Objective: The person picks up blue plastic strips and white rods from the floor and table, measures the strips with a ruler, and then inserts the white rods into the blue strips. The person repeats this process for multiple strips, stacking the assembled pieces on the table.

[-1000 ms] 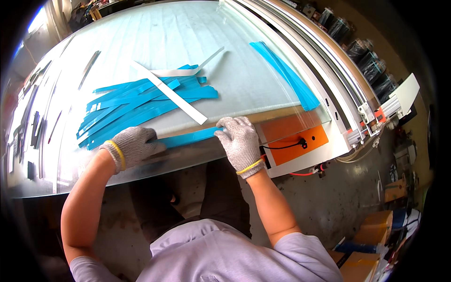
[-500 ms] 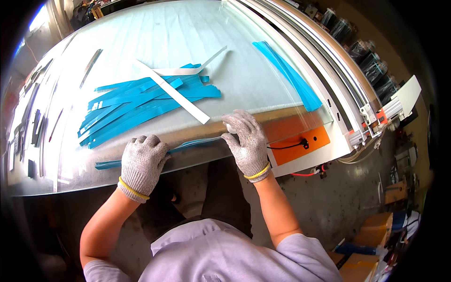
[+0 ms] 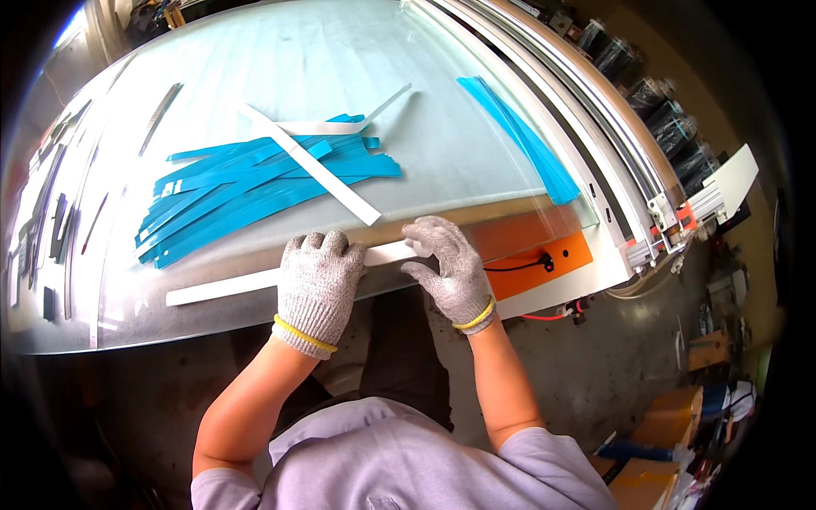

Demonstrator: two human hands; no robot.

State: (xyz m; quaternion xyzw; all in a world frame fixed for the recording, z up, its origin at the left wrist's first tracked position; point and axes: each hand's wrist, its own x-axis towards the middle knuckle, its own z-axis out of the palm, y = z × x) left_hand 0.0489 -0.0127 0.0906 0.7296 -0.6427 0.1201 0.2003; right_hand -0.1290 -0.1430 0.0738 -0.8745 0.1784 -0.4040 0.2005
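A long white strip lies along the near edge of the glass-topped table. My left hand, in a grey knit glove with a yellow cuff, is closed over the strip's middle. At the strip's right end is my right hand, gloved alike, with its thumb and fingers curled around that end; the fingertips' exact contact is partly hidden. Beyond my hands lies a loose pile of blue strips. A white strip crosses on top of it, and another curled white strip rests there too.
More blue strips lie fanned at the table's right side, beside a white metal rail. An orange panel with a black cable sits at the near right corner. Several dark thin strips are scattered at left. Cardboard boxes stand on the floor.
The strip in my hands showed blue and now shows a white face. My left hand has moved right along it, closer to my right hand, which has shifted only slightly.
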